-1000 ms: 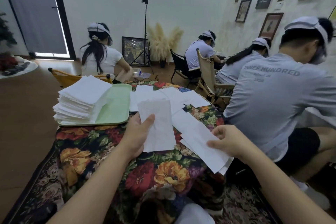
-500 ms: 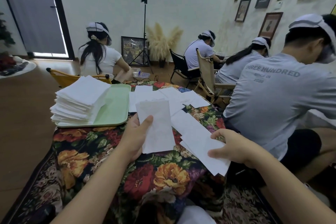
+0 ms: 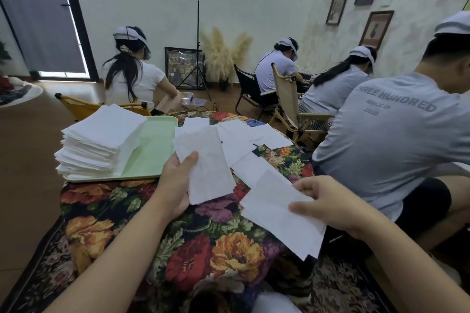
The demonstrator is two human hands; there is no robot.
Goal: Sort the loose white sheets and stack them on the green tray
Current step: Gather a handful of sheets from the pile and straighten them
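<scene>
A tall stack of white sheets [image 3: 101,142] fills the left half of the green tray [image 3: 155,150] at the table's far left. My left hand [image 3: 175,185] pinches one white sheet [image 3: 206,168] by its left edge, thumb on top, held above the table beside the tray. My right hand [image 3: 328,204] grips a few overlapping sheets [image 3: 277,213] at the table's right edge; they hang partly over it. Several loose sheets [image 3: 244,134] lie spread over the far middle of the floral tablecloth [image 3: 203,241].
A person in a grey shirt [image 3: 386,140] sits close on the right. Three more people sit at the back, with chairs [image 3: 290,104], a tripod [image 3: 197,40] and a framed picture. The tray's right half is bare green.
My left hand has carried its sheet slightly up and left toward the tray. My right hand has tightened its hold on the sheets at the right edge and lifted them a little.
</scene>
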